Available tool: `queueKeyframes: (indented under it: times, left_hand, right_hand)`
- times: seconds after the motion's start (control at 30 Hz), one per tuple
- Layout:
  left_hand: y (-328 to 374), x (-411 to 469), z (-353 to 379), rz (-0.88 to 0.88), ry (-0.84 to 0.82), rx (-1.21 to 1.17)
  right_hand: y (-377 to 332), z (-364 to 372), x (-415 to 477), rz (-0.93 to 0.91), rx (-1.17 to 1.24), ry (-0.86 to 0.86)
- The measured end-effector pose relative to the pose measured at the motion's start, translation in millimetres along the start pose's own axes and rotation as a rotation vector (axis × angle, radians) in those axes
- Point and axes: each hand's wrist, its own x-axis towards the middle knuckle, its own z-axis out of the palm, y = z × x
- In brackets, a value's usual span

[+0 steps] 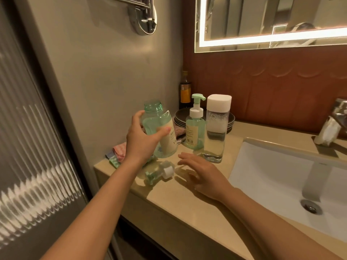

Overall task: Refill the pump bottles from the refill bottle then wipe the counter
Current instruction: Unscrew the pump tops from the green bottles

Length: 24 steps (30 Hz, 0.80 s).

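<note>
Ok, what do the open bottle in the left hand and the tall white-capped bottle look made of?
Open bottle: likely translucent green plastic, glossy; light passes through; threaded neck. Tall bottle: clear with a thick base, glass or hard plastic, cannot tell which. Its cap: matte white, probably plastic.

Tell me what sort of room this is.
Most likely a bathroom, at the vanity: a white basin with a chrome faucet, a lit mirror above, and a pump bottle on the counter beside the uncapped bottle in the left hand.

Plates point(179, 117) stacked near wall; dark bottle point(185, 91) behind.
</note>
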Motion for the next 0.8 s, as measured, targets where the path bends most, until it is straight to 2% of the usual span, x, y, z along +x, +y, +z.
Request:
queueKeyframes:
  times: [0.17, 0.27, 0.33, 0.43, 0.53, 0.8]
  left_hand:
    - [10.1, -15.1, 20.8, -0.012, -0.148, -0.008]
    - [16.1, -29.0, 34.5, 0.013, -0.265, 0.052]
    - [17.0, -39.3, 43.4, 0.012, -0.319, 0.088]
    - [10.5, -48.6, 51.6, 0.001, -0.358, 0.086]
    - [2.8, -55.1, 55.3, -0.029, -0.395, 0.071]
    - [-7.5, -61.0, 38.4, 0.055, -0.595, 0.301]
  right_hand:
    - [3.0, -36.1, -19.2, 0.264, 0.096, 0.235]
    - [3.2, -55.5, -24.1, 0.279, 0.157, 0.357]
    - [-0.8, -66.8, -27.9, 0.283, 0.264, 0.33]
    - [-9.1, -75.2, -32.0, 0.322, 0.416, 0.154]
    - [-17.0, -71.0, -33.4, 0.378, 0.408, 0.047]
    - [-27.3, -49.1, -34.7, 0.384, 0.422, 0.113]
